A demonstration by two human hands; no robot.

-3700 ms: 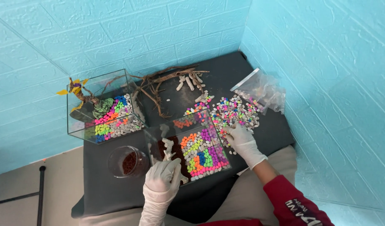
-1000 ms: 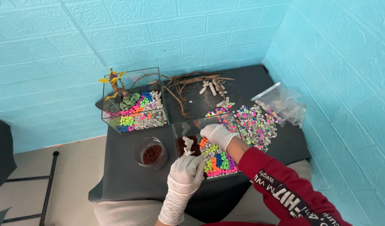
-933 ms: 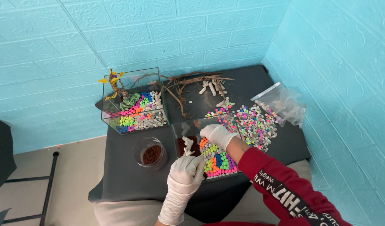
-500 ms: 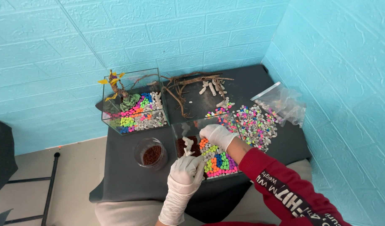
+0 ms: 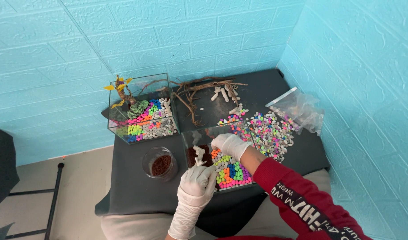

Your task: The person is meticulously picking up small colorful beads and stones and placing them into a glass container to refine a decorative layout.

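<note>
1. Head view: the left hand [image 5: 196,178], its fingers closed around the white coral piece [image 5: 198,155], stands it upright in the near glass tank [image 5: 215,160] on the counter [image 5: 128,186].
2. The right hand [image 5: 230,145] hovers inside over the coloured pebbles [image 5: 228,171], fingers curled; whether they pinch a pebble I cannot tell.
3. Best to keep the coral steady and lay pebbles gently.

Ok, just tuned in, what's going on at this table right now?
A person in white gloves is working over the near glass tank, which holds bands of coloured pebbles and a patch of brown soil. The left hand holds a white coral-like piece upright at the soil end. The right hand is down among the pebbles at the tank's far side. A second glass tank already decorated, a jar of brown granules, driftwood and a loose pebble pile lie around it.
</note>
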